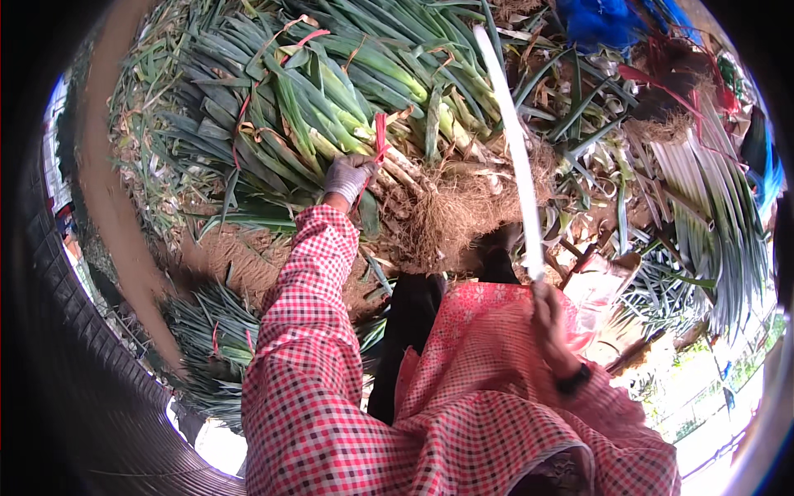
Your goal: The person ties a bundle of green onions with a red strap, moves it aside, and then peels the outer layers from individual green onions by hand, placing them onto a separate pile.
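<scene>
A big bundle of leeks [335, 107] lies in front of me, green leaves to the far left and matted brown roots [447, 211] toward me. My left hand [351, 177], in a pale glove, is closed on it at the red tie [380, 139] round the stalks. Lower right of the roots, my right hand [550, 324] is bare and slightly blurred. Its fingers are closed round the near end of a long, narrow white strip [514, 136]. That strip reaches up past the roots; its exact kind and material cannot be made out.
More tied leeks [217, 335] lie at the lower left. Long pale green leaves [703, 198] hang at the right, near blue plastic [604, 25] and red strips. Leaf scraps cover the soil. A checked pink cloth [471, 331] spreads over my lap.
</scene>
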